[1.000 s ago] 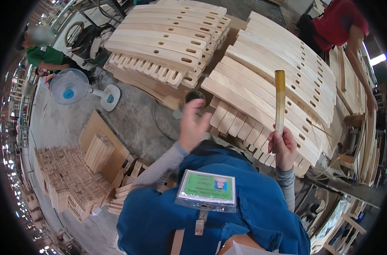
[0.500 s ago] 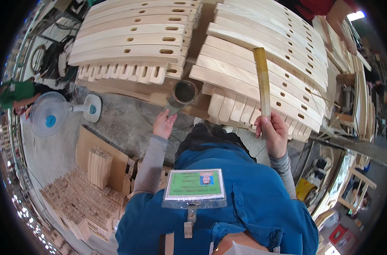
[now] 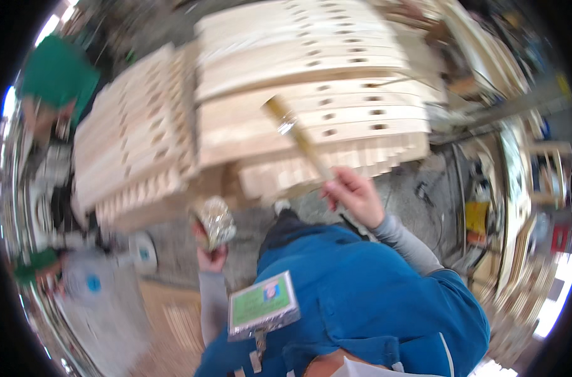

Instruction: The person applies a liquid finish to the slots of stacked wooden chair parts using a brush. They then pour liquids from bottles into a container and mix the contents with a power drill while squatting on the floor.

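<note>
The left hand (image 3: pixel 212 256) clasps a probably slippery cup (image 3: pixel 217 223) by its side; the right hand (image 3: pixel 355 196) pinches a likely light, stiff brush (image 3: pixel 306 144) by its near end.

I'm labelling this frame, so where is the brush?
Just above centre in the head view, the brush slants up-left from the right hand, seen over the stacked wooden slats.

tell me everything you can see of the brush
The brush is blurred: a brownish-yellow head, a shiny, metal-like band, and a long tan handle held near its end by the right hand. It slants, head toward the picture's upper left, seen against stacked pale boards; whether it touches them is unclear.
</note>
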### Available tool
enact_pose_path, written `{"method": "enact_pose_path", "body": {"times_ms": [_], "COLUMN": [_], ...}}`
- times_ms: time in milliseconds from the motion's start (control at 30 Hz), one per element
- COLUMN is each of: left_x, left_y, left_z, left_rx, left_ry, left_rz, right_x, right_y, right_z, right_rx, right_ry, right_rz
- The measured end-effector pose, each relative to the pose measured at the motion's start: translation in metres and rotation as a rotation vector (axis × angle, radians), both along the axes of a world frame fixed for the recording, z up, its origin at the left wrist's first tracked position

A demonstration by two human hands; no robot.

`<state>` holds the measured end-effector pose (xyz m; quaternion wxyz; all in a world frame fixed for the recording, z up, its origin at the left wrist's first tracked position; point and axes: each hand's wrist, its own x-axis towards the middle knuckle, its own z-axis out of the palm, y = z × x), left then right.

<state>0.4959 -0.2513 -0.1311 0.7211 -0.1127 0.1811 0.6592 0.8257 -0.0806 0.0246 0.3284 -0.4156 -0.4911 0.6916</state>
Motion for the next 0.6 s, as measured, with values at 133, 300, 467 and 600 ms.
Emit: {"method": "enact_pose_path", "body": {"times_ms": [133, 300, 467, 600], "left_x": [0.083, 0.208, 0.387, 0.522], "left_y": [0.065, 0.098, 0.119, 0.119], "left_z": [0.043, 0.095, 0.116, 0.112], "left_rx": [0.033, 0.044, 0.269, 0.095], "left_ry": [0.383, 0.246, 0.121, 0.092], "left_rz": [-0.020, -0.231, -0.620, -0.794], "right_x": [0.092, 0.239, 0.410, 0.511], "right_y": [0.001, -0.066, -0.169, -0.259], "right_z": [0.025, 0.071, 0.065, 0.054], "right_rx": [0.082, 0.193, 0.204, 0.183], "right_ry": [-0.013, 0.013, -0.037, -0.043], "right_rz": [-0.056, -0.316, -0.742, -1.062]}}
